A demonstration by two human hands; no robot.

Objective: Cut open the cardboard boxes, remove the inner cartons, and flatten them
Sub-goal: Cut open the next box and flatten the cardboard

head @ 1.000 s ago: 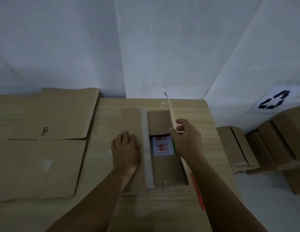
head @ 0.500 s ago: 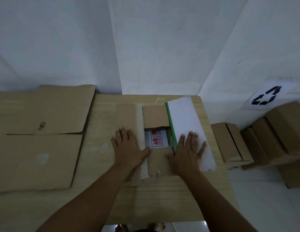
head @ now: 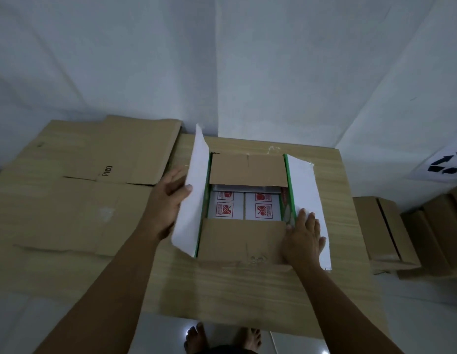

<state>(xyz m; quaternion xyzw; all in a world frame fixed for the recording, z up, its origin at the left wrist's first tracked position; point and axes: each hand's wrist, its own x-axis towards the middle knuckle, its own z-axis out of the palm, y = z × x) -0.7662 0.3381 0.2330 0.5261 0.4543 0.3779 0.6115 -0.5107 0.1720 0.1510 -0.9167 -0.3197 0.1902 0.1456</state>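
Open brown cardboard box (head: 244, 241) sits centre on the light wooden table (head: 247, 290), long axis running near to far. My left hand (head: 168, 200) pinches the white-faced left long flap (head: 193, 198), thumb on the inner face, fingers behind it, flap tilted up and outward. My right hand (head: 302, 238) lies flat with fingers spread, pressing the white right long flap (head: 307, 200) down at its near end, heel overlapping the near brown short flap (head: 241, 241). Far brown short flap (head: 247, 172) also folded inward, so both short flaps half-cover the opening.

White inner cartons with red square symbols (head: 244, 208) show in the gap between the two short flaps, directly between my hands, right hand a bit nearer to them. Judging next: short flaps need lifting toward near and far before the cartons can come up; right hand is touching the near one already.

Flattened brown cardboard sheets marked PICO (head: 76, 185) lie left; more closed brown boxes (head: 390, 233) are stacked right, off the table
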